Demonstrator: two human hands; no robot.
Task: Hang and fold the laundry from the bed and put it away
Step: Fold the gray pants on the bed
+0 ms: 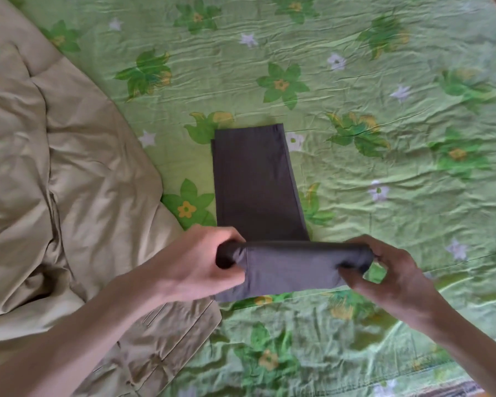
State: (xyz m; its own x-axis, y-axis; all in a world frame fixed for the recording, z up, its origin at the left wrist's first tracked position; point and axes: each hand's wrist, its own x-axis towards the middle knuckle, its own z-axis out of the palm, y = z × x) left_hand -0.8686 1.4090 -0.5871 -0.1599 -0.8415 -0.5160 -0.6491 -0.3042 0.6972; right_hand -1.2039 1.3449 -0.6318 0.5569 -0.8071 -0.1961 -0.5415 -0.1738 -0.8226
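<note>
Head view: your left hand (201,262) and right hand (390,270) each pinch one end of the near fold of the dark grey folded cloth garment (255,181). Its long axis runs straight away from you, centred between both hands, flat on the green flowered bedsheet (384,81).

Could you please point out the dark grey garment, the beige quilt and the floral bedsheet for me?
dark grey garment (255,181): head view, on the flat part lying on the bed.
beige quilt (55,167): head view, on its rumpled middle.
floral bedsheet (384,181): head view, on a bare green patch right of the garment.
</note>
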